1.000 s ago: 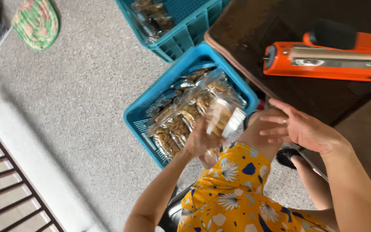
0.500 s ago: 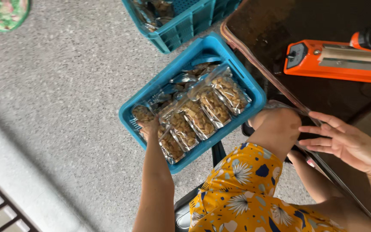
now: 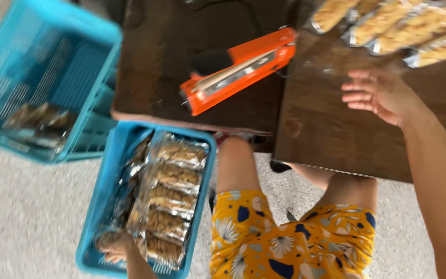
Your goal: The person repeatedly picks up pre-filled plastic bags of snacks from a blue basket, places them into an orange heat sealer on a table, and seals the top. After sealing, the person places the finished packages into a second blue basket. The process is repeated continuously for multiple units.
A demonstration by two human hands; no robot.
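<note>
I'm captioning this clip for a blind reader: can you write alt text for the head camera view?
Seen from above, a seated person's left hand reaches into a blue crate of clear snack packets on the floor, while the right hand hovers open over a dark wooden table. An orange sealing tool and more packets lie on the table; a second blue crate stands further left.

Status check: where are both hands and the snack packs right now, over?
Left hand down in the near blue crate, grip on a snack pack. Right hand open, flat over the dark table. Orange sealer sits between, untouched.
</note>
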